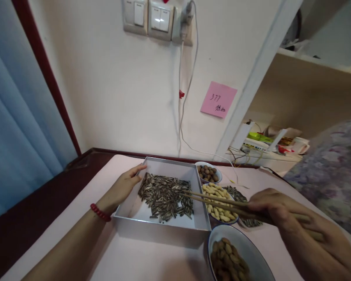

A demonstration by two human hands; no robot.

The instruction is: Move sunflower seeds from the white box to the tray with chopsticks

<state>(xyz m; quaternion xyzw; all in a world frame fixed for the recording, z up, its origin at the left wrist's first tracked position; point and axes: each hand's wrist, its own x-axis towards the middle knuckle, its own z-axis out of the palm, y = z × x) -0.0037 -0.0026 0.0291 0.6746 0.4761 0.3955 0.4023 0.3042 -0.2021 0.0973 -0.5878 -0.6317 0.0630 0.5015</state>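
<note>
My left hand (pixel 128 183), with a red bead bracelet (pixel 100 212) on its wrist, grips the left wall of a white open box (pixel 160 233). Its fingers reach over the rim near the far left corner. Sunflower seeds (pixel 163 197) lie in a loose heap inside, with some of the white bottom showing at the front. On the right, my right hand (pixel 292 222) is closed around a pair of wooden chopsticks (pixel 222 201). They point left across the box's right wall, and their slightly parted tips are at the seeds' right side. I cannot make out a seed between them.
Right of the box stand a bowl of round brown nuts (pixel 207 173), a bowl of peanuts (pixel 222 212) and a nearer bowl of brown oval nuts (pixel 228 259). More sunflower seeds (pixel 235 194) lie in a dish partly behind the chopsticks. A white cable (pixel 190 146) hangs down the wall.
</note>
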